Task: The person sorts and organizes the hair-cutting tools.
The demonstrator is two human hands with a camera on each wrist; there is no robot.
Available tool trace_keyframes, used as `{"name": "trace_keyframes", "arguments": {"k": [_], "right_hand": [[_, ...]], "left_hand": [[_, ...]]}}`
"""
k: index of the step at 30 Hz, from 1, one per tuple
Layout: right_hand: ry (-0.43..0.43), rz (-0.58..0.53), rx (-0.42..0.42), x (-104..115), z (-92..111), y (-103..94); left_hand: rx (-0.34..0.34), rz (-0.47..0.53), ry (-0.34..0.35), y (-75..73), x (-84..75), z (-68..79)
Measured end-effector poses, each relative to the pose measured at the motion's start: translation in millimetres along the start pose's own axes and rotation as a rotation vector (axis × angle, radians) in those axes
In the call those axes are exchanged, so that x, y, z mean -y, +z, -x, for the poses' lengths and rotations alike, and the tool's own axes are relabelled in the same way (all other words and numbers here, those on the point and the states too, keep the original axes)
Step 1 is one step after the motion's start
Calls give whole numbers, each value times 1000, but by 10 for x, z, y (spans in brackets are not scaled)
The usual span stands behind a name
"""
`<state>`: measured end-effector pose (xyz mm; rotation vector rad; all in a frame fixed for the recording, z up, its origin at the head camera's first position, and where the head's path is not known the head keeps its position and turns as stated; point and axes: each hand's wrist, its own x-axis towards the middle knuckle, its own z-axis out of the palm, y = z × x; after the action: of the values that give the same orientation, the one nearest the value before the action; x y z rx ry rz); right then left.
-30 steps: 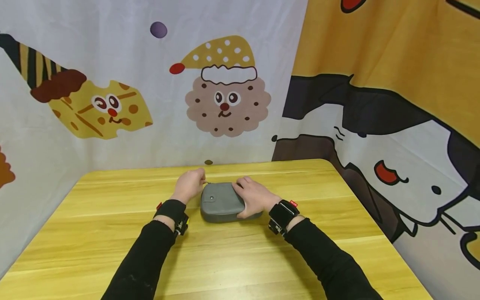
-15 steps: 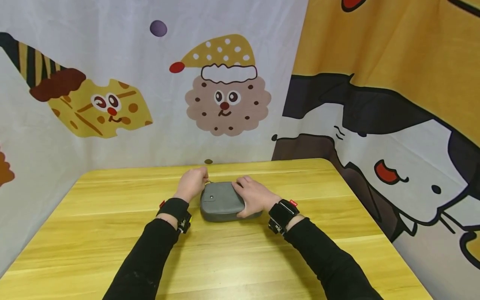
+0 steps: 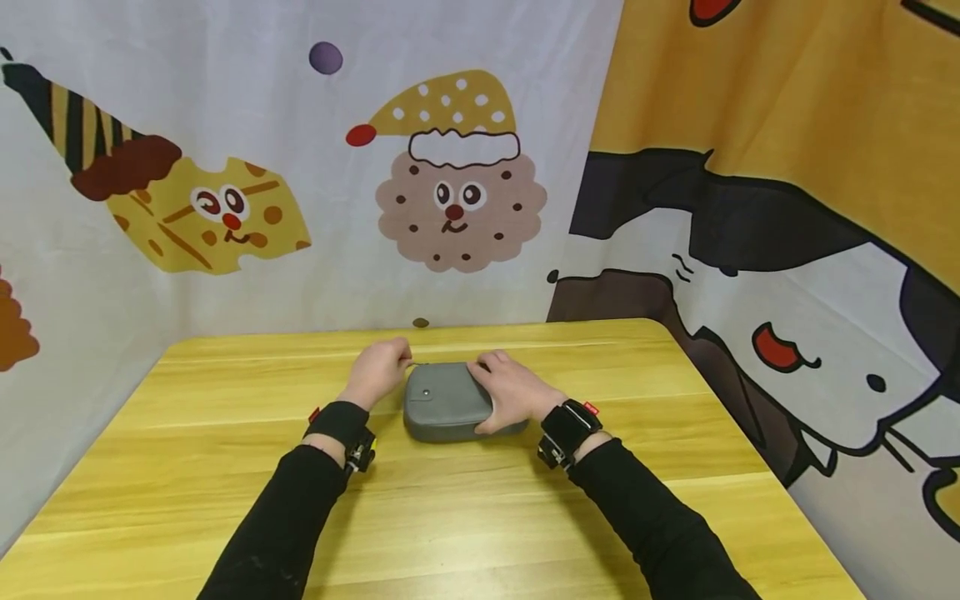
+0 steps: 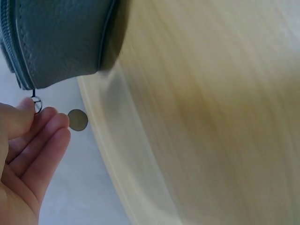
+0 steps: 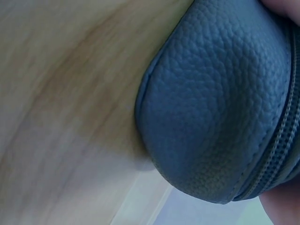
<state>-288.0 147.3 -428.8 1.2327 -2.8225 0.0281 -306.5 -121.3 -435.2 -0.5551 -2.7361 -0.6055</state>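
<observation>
A grey pebbled-leather zip pouch (image 3: 444,400) with a small snap tab lies on the wooden table. My left hand (image 3: 377,372) is at its far left corner. In the left wrist view, thumb and fingertips pinch the small metal ring of the zipper pull (image 4: 37,104), which hangs off the end of the zipper (image 4: 10,40). Over the right part of the pouch, my right hand (image 3: 513,392) grips it, thumb on the near side and fingers on the far side. The right wrist view has zipper teeth (image 5: 276,154) along the pouch's edge; most of that hand is out of frame.
The wooden table (image 3: 450,517) reaches back to a white curtain (image 3: 300,308) printed with cartoon food. A curtain with a large cartoon animal (image 3: 810,308) hangs along the right side. Black bands with small devices sit on both wrists.
My left hand shifts slightly right and then back left, staying at the zipper pull. The right hand keeps its hold, and the pouch stays in place; the head view shifts a little.
</observation>
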Motion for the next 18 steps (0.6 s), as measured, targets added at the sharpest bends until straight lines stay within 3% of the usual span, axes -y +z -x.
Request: {"name": "trace_keyframes", "arguments": {"k": [11,18], "right_hand": [[13,-33,-24,-31,-2,35],[-10,-48,-43,4,-15,5]], "left_hand": [[41,52,-53,-119,73,136],[10,31,-18,-165,53,233]]}}
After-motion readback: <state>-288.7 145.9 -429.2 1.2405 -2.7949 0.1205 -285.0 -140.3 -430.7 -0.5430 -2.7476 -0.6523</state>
